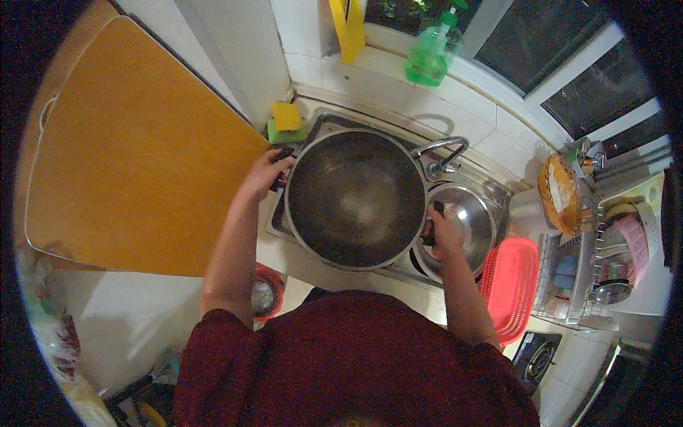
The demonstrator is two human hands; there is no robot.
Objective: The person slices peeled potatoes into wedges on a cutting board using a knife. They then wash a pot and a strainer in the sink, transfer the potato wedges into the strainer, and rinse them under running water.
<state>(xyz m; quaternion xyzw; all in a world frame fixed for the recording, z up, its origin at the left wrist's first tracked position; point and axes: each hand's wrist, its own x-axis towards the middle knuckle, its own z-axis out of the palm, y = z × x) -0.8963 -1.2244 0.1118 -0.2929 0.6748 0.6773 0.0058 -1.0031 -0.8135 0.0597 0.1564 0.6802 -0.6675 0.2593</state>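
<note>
A large dark wok (355,200) with two side handles is held over the left part of a steel double sink (325,118). My left hand (265,173) grips its left handle, and my right hand (444,235) is wrapped around the right one. The wok's inside looks bare, with a dull shine in the middle. Its body hides most of the basin beneath. In the right basin sits a shiny steel bowl (469,219), partly behind my right hand. A chrome faucet (448,152) curves just beyond the wok's right rim.
A yellow sponge (287,116) rests on a green one (285,132) at the sink's back left corner. A green soap bottle (429,58) stands on the sill. Red plastic basket (509,291), dish rack (571,277) and gas stove (539,357) line the right. An orange-brown board (133,155) spans the left.
</note>
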